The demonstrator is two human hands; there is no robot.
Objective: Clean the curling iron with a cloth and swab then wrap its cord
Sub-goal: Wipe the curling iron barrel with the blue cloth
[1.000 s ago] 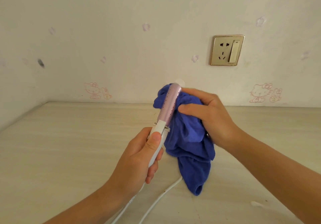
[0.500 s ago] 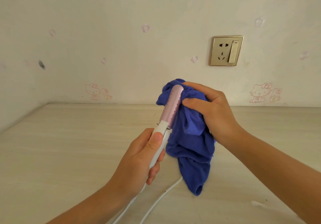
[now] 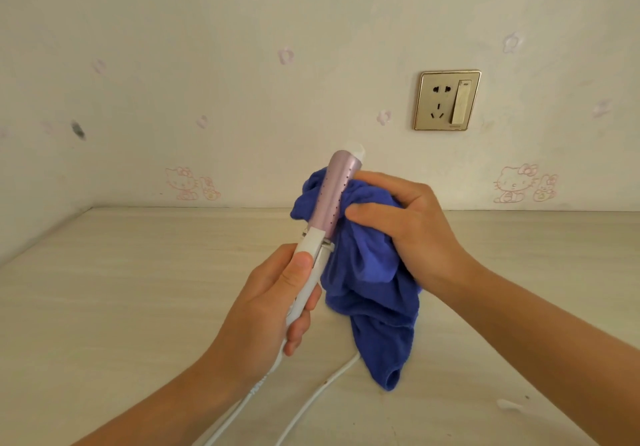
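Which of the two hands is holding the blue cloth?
The right hand: it bunches the blue cloth against the pink barrel. The left hand grips only the curling iron by its white handle.

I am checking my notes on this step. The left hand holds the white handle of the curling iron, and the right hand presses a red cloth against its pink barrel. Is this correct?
Almost: the cloth is blue, not red. The head view shows the left hand holding the curling iron by its white handle, and the right hand pressing the blue cloth against the pink barrel.
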